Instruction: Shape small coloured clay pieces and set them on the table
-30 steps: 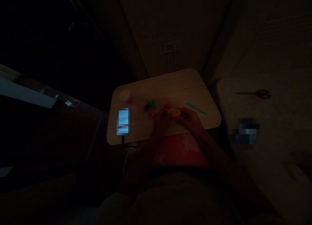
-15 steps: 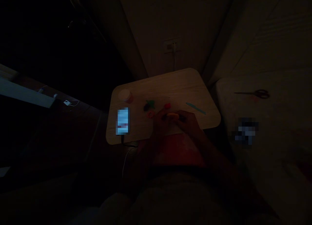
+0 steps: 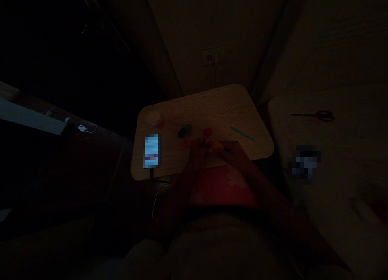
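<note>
Near the front edge of the small wooden table (image 3: 212, 100), my left hand (image 3: 198, 150) and my right hand (image 3: 233, 152) are both closed on a soft-looking orange piece (image 3: 214, 146). The scene is very dark, so its exact kind and my single fingers are hard to make out. Just beyond my hands lies a small red lump (image 3: 207, 131). Left of them are an orange-red ring (image 3: 186, 142), a green leaf-like piece (image 3: 187, 129) and a dark lump (image 3: 181, 133). A flat blue-green stick (image 3: 243, 134) lies to the right.
A phone (image 3: 152, 150) with a lit, blurred screen and a cable lies at the table's left, below a round lidded tub (image 3: 154, 118). Scissors (image 3: 313, 115) rest on the pale surface at right. A wall socket (image 3: 213, 55) is behind the table.
The orange piece has turned between my hands and shows a broader, tilted face now. Both hands stay at nearly the same place; the view has shifted slightly.
</note>
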Motion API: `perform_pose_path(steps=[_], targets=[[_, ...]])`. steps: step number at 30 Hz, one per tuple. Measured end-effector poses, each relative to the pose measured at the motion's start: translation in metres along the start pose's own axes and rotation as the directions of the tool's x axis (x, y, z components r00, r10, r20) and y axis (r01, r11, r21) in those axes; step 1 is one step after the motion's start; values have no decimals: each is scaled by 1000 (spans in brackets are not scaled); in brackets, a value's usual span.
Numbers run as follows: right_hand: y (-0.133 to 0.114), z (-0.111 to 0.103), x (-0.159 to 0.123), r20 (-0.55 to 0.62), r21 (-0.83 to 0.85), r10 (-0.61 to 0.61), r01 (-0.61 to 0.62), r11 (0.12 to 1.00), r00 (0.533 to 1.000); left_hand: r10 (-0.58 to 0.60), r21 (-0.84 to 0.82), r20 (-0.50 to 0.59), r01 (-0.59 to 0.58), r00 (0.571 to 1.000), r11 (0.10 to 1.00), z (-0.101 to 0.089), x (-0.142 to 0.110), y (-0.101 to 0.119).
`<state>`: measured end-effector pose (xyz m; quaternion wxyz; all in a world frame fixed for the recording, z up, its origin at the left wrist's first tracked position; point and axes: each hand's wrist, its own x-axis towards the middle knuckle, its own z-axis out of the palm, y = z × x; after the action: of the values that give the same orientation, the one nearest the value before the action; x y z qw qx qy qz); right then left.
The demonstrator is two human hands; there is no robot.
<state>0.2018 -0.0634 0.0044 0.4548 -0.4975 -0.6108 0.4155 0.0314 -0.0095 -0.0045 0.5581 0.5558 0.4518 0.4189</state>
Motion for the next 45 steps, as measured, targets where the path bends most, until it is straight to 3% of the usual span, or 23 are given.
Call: perform_pose_path(steps=[3,6,8,11,17,23,27,32,36,39,42,45], targets=[[4,-4,0,-24,144,75,-71,987,997,25,-24,37,-24,999,999,1,0,-3],[8,-4,0,-61,244,154,-135,960,986,194,-13,81,-194,978,981,3,-4,-1],[9,-3,0,-57,235,151,-134,963,987,307,54,117,-315,944,948,3,-9,0],[6,-1,2,-82,149,99,-86,985,992,349,224,189,-387,918,895,3,-14,1],[4,1,2,-159,-37,-52,47,998,986,308,349,217,-368,926,862,-1,-10,-8],[11,3,1,-121,-90,-144,134,987,982,252,307,249,-323,935,895,3,-9,-13],[12,5,-1,-104,-133,-130,115,984,986,226,251,266,-294,937,922,1,-12,-10],[10,4,-5,-170,-130,-61,38,991,984,267,243,234,-322,935,915,-5,-12,-9],[9,2,-4,-156,-121,-121,102,987,980,230,272,248,-296,941,916,-5,-12,-9],[9,1,0,-103,-112,-159,147,983,982,214,174,246,-260,945,950,-5,-12,-10],[11,0,1,-131,-34,-110,106,994,985,238,100,281,-275,930,956,-7,-11,-10],[12,-1,-2,-171,40,-27,34,999,985,264,208,325,-341,908,917,-7,-9,-5]])
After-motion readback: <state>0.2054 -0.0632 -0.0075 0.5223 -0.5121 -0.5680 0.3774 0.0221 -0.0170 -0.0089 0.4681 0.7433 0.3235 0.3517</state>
